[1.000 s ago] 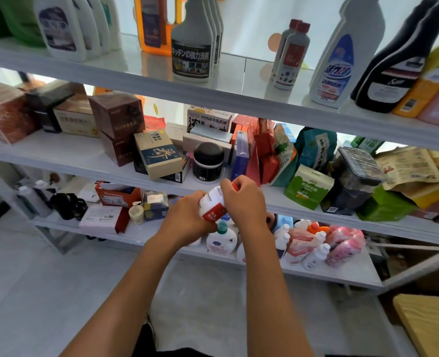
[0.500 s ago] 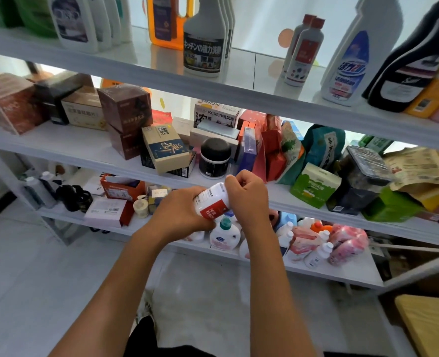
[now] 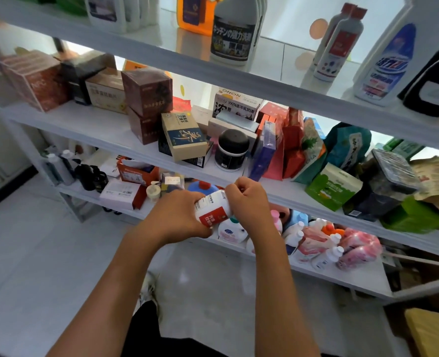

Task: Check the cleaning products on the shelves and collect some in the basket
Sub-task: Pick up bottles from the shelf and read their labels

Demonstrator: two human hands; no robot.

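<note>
At the centre of the frame we hold a small white plastic bottle with a red label [image 3: 212, 211] between both hands, in front of the edge of the middle shelf [image 3: 94, 124]. Our left hand [image 3: 179, 217] wraps round the bottle's lower body, fingers curled under it and thumb across the label. Our right hand [image 3: 249, 199] covers the bottle's upper end, its fingers [image 3: 239, 185] curled tight over the cap, which is hidden (so we cannot tell its colour). The bottle lies tilted, its top toward the upper right.

Along the top of the frame, the top shelf [image 3: 277, 81] carries cleaning products: a white trigger-type bottle with a dark Japanese-lettered label [image 3: 232, 34], an orange translucent jug [image 3: 194, 14], two slim white bottles with red caps [image 3: 340, 39] standing one behind the other, a tall white bottle with a blue label [image 3: 391, 63] and a black bottle [image 3: 434, 81] at the far right edge.

The middle shelf holds brown cardboard boxes [image 3: 147, 99] stacked two high, a beige box with a navy panel [image 3: 183, 136] lying on a darker box, a black round-lidded jar [image 3: 232, 150], and upright red and blue packets to its right. A green-and-white carton [image 3: 333, 186] sits at the right.

On the bottom shelf [image 3: 342, 276], just behind our hands, stands a white pump bottle with a green top [image 3: 230, 230]; to the right lie pink refill pouches [image 3: 360, 247] among small white bottles. No basket shows in the frame.
</note>
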